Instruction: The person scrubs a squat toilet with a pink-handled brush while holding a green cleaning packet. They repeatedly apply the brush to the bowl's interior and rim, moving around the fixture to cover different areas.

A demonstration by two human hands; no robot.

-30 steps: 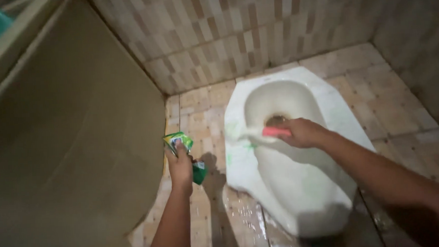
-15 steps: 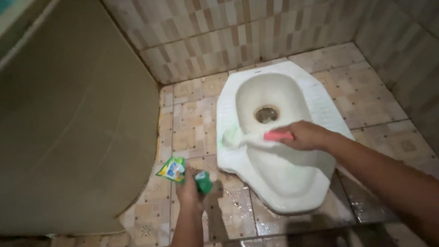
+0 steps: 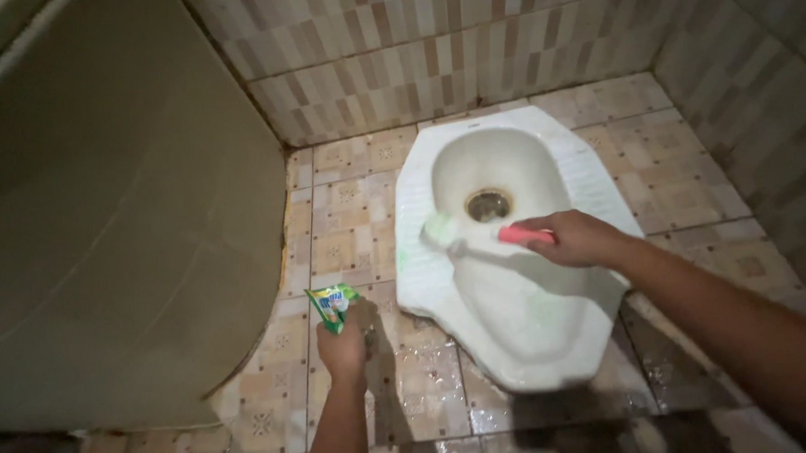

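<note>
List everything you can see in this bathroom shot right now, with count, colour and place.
White ceramic squat toilet: one, white with faint green smears, set in the floor at centre right.
Scrubbing brush with pink handle and pale head: one, held across the toilet's left rim, head at the left.
Small green and yellow sachet: one, above the floor tiles left of the toilet.
Patterned beige floor tiles: many, wet and shiny near the bottom.
Brown and cream mosaic wall tiles: two walls, top and right.
Large plain tan curved surface: one, fills the left side.
Left hand: holds the sachet.
Right hand: grips the brush handle.
</note>
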